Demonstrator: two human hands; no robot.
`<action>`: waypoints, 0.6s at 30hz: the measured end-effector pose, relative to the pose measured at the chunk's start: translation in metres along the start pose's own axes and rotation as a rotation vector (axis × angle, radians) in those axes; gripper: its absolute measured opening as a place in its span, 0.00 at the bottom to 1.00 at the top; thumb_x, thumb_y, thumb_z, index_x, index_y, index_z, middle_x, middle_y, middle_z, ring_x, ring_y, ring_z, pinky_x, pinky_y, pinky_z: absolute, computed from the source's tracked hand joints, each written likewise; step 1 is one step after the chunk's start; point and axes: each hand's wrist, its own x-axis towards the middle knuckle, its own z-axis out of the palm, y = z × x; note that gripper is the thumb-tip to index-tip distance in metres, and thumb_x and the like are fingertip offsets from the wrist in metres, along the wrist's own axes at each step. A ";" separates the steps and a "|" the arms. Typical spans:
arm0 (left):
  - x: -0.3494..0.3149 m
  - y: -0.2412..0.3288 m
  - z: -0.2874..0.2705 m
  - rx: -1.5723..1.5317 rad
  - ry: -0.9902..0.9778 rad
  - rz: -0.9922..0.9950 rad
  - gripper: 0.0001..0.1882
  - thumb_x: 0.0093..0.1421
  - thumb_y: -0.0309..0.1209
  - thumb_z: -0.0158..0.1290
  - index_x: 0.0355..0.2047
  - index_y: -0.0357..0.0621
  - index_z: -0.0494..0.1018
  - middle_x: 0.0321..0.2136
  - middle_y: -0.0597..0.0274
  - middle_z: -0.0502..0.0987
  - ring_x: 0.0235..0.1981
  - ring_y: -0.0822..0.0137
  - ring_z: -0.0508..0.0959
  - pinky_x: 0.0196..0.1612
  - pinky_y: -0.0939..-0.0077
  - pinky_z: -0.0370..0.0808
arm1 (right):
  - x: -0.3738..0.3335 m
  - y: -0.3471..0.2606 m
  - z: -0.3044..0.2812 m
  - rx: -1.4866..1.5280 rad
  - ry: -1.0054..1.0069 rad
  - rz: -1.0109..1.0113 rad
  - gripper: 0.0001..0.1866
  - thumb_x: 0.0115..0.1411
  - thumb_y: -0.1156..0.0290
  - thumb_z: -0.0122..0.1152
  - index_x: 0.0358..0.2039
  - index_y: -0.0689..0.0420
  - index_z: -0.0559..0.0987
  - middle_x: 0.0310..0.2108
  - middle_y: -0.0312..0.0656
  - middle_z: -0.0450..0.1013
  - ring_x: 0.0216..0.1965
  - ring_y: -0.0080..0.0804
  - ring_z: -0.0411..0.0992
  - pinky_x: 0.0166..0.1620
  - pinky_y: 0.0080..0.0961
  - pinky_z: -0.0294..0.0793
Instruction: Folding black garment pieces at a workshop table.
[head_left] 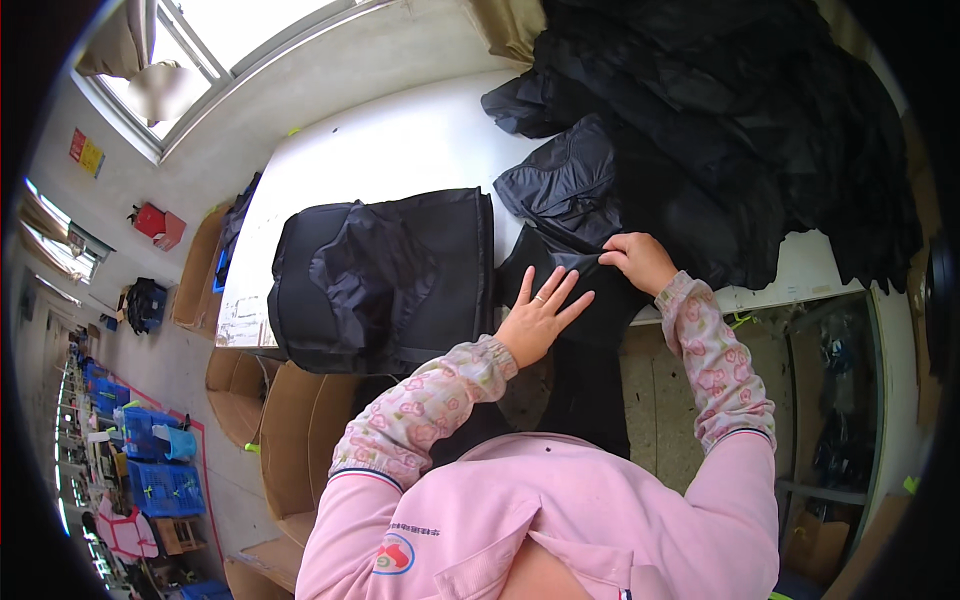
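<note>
A white worktop runs away from the person, and everything here is placed against it. The biggest thing on it is a heap of black garments, piled over its far right end and spilling past its right edge. Nearer the person, on the worktop's left half, lies a neat stack of folded black pieces, squared off, with one loose crumpled layer on top. Between that stack and the heap, at the worktop's near edge, a single black garment lies partly on the surface while its lower part hangs down over the edge toward the person.

Both hands are on this garment. The left hand rests flat on it, palm down, fingers spread apart and straight, pressing the cloth just beside the right side of the folded stack. The right hand sits a little farther onto the worktop, fingers drawn together and pinched on a fold of the garment's upper edge. Both forearms wear pink floral sleeve covers over a pink top.

Left of the worktop, on the floor, stand open cardboard boxes, and farther off that way are blue plastic crates. Beyond the worktop's far end a window lets in daylight.
</note>
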 end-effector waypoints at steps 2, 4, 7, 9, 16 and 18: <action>0.006 -0.011 0.026 0.007 -0.004 0.007 0.45 0.46 0.32 0.62 0.65 0.55 0.57 0.66 0.55 0.55 0.68 0.56 0.53 0.66 0.41 0.47 | -0.003 -0.001 -0.003 0.027 0.009 0.006 0.15 0.52 0.62 0.64 0.37 0.58 0.81 0.31 0.48 0.78 0.34 0.47 0.76 0.39 0.37 0.74; 0.016 -0.023 0.037 -0.095 -0.015 0.001 0.32 0.48 0.28 0.59 0.56 0.51 0.69 0.56 0.57 0.70 0.59 0.59 0.69 0.63 0.52 0.60 | -0.011 -0.002 -0.013 0.201 0.217 -0.004 0.14 0.53 0.67 0.65 0.38 0.59 0.80 0.30 0.48 0.78 0.32 0.46 0.76 0.38 0.34 0.74; 0.040 -0.036 -0.016 -0.618 -0.178 -0.299 0.22 0.49 0.24 0.56 0.47 0.45 0.74 0.44 0.55 0.79 0.47 0.54 0.77 0.54 0.65 0.71 | -0.038 -0.036 -0.057 0.284 0.660 -0.214 0.08 0.58 0.75 0.63 0.39 0.60 0.79 0.28 0.42 0.76 0.26 0.27 0.73 0.33 0.21 0.72; 0.060 -0.062 -0.048 -0.992 0.202 -0.375 0.12 0.55 0.24 0.55 0.41 0.38 0.75 0.32 0.49 0.79 0.37 0.60 0.80 0.42 0.70 0.74 | -0.062 -0.050 -0.077 0.454 0.857 -0.172 0.06 0.63 0.75 0.58 0.40 0.61 0.78 0.27 0.33 0.74 0.27 0.15 0.71 0.30 0.14 0.70; 0.110 -0.095 -0.218 -1.933 0.481 -0.590 0.12 0.62 0.25 0.48 0.42 0.32 0.74 0.38 0.55 0.80 0.36 0.65 0.80 0.41 0.73 0.78 | -0.077 -0.140 -0.082 0.116 0.651 -0.501 0.23 0.52 0.79 0.66 0.50 0.60 0.73 0.44 0.48 0.73 0.46 0.43 0.73 0.48 0.33 0.73; 0.114 -0.090 -0.232 -1.964 0.457 -0.609 0.12 0.62 0.25 0.47 0.43 0.32 0.74 0.38 0.54 0.80 0.36 0.64 0.80 0.41 0.73 0.78 | -0.054 -0.152 -0.073 0.123 0.702 -0.473 0.26 0.51 0.80 0.66 0.52 0.59 0.72 0.47 0.49 0.72 0.49 0.46 0.70 0.51 0.36 0.71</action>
